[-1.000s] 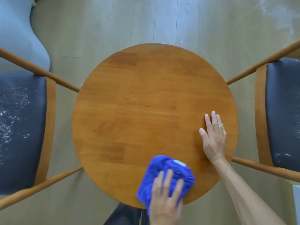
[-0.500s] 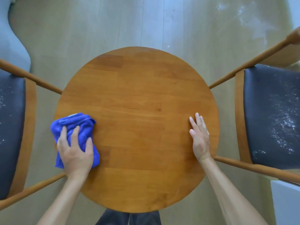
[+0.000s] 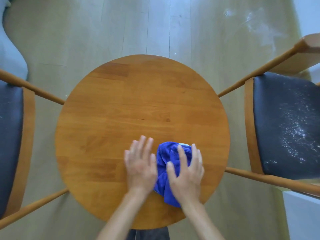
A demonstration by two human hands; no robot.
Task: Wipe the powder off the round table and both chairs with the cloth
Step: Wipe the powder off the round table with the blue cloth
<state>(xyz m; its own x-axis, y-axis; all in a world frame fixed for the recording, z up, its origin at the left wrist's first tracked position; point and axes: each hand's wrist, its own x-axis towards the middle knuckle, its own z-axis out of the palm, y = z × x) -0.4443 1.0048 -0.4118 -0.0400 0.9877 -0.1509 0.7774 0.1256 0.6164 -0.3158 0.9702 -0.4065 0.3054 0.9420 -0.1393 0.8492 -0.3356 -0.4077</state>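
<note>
The round wooden table (image 3: 129, 110) fills the middle of the head view, and its top looks free of powder. A crumpled blue cloth (image 3: 166, 153) lies on its near right part. My right hand (image 3: 187, 172) presses down on the cloth with fingers spread over it. My left hand (image 3: 140, 163) is flat and blurred just left of the cloth, fingers apart, holding nothing. The right chair (image 3: 285, 127) has a dark seat speckled with white powder. The left chair (image 3: 10, 135) shows a few white specks on its dark seat.
Wooden chair arms reach toward the table from both sides. White powder smears mark the floor (image 3: 259, 23) at the far right. A white box (image 3: 301, 217) stands at the near right. My dark trousers (image 3: 149, 233) show below the table edge.
My left hand swept the cloth from the table's left side across to the near right. My right hand left its spot on the table's right and came down onto the cloth.
</note>
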